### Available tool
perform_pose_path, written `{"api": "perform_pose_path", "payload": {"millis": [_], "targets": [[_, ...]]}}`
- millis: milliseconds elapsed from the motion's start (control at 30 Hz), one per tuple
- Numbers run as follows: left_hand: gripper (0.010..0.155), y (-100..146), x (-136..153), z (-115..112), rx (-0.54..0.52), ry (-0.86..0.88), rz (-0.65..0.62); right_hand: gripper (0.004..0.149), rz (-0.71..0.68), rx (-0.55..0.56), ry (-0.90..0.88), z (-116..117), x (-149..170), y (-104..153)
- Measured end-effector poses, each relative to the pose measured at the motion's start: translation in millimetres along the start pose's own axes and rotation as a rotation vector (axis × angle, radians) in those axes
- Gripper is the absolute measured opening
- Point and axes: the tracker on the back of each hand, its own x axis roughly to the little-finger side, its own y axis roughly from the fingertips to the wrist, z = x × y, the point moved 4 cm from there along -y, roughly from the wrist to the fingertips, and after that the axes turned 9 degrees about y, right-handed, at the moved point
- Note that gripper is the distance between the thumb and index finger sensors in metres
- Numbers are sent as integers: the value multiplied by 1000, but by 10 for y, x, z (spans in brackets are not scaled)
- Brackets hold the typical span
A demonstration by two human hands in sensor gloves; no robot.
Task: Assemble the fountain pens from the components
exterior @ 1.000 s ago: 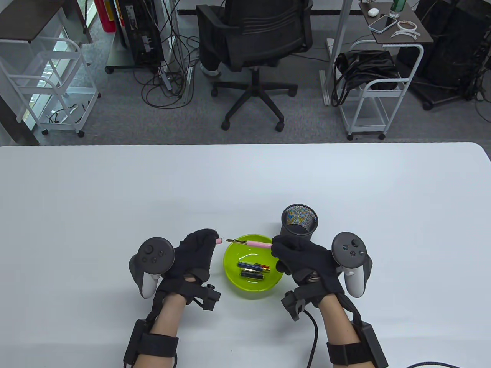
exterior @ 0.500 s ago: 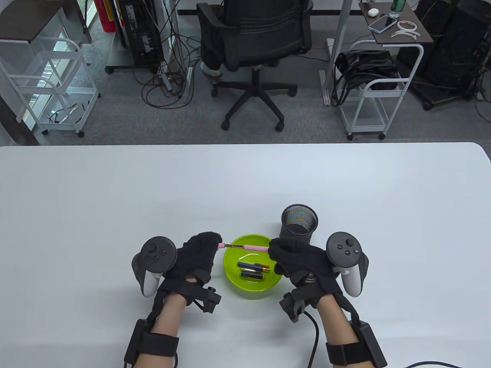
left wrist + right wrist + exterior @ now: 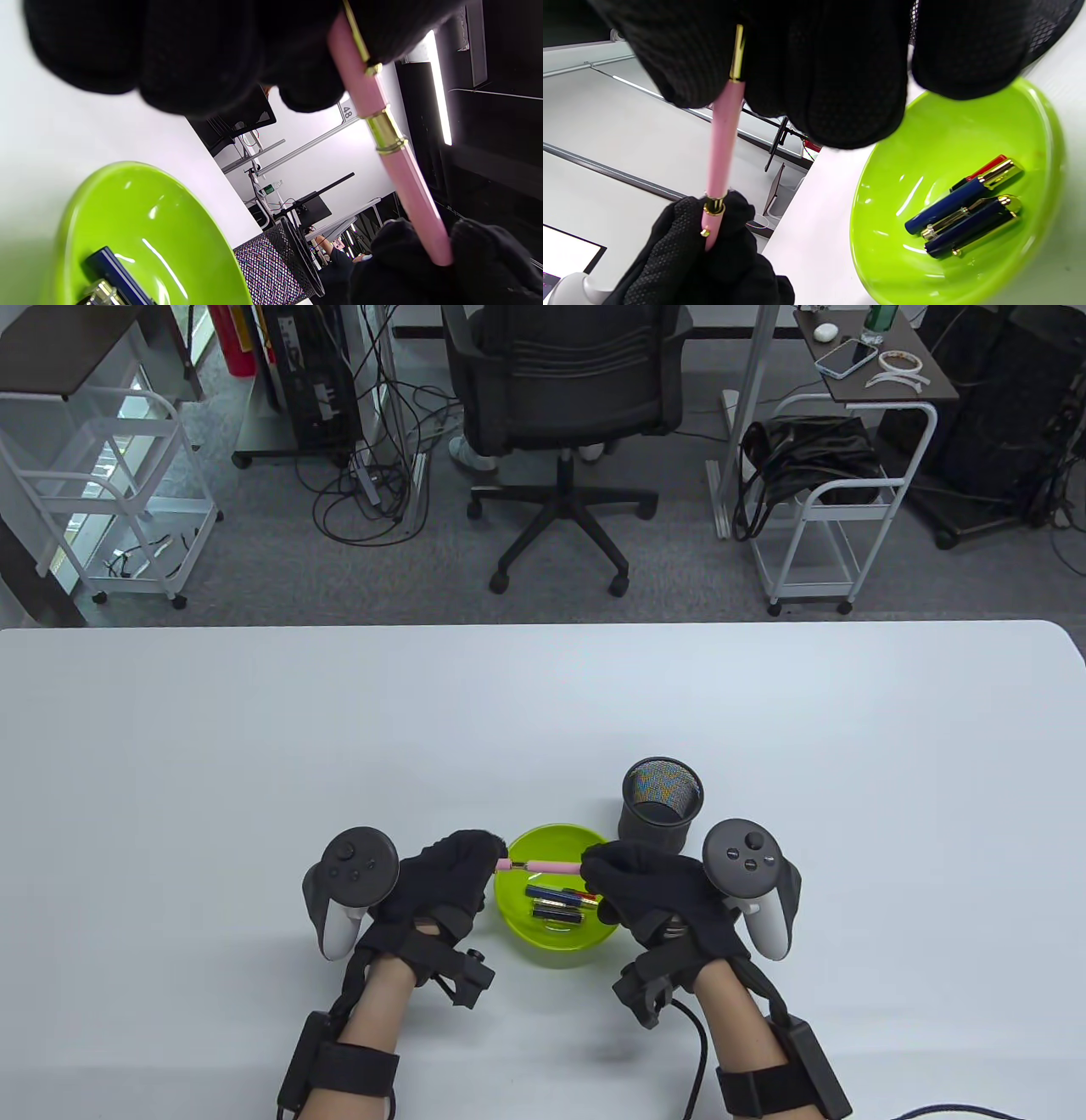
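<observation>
A pink fountain pen (image 3: pixel 543 865) with gold trim spans between my two hands above the green bowl (image 3: pixel 513 912). My left hand (image 3: pixel 454 869) grips its pink cap (image 3: pixel 365 91); the cap sits over the nib end, with the gold ring (image 3: pixel 386 135) meeting the barrel. My right hand (image 3: pixel 632 874) grips the pink barrel (image 3: pixel 721 140) at its far end. In the bowl lie dark blue pen parts (image 3: pixel 963 214) with gold trim and a red one (image 3: pixel 984 167).
A black mesh pen cup (image 3: pixel 662 802) stands just behind the bowl, by my right hand. The white table (image 3: pixel 254 729) stretches out on all sides. An office chair (image 3: pixel 564 415) and carts stand beyond the far edge.
My hands have come together. The nib, which was bare a second ago, has gone into the cap held by my left hand. Both hands have shifted slightly toward me.
</observation>
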Motion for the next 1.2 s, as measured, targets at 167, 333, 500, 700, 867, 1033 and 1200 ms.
{"api": "perform_pose_path", "payload": {"millis": [167, 333, 500, 700, 867, 1033, 1200], "targets": [[44, -3, -10, -93, 47, 53, 0, 48, -18, -21, 19, 44, -46, 2], [45, 5, 5, -103, 41, 75, 19, 47, -33, 8, 62, 32, -118, 32], [44, 10, 33, -122, 39, 51, 61, 47, -43, 91, 282, 84, -284, 104], [44, 31, 5, -136, 70, 174, 58, 47, -128, 127, 178, 75, -363, 128], [44, 22, -6, -128, 83, 115, 55, 46, -99, 118, 190, 68, -317, 114], [48, 12, -122, -105, 72, 107, 2, 48, -100, 167, 113, -90, -347, 153], [60, 38, -40, 48, -11, 156, 35, 47, -77, 295, 55, -399, -393, 217]]}}
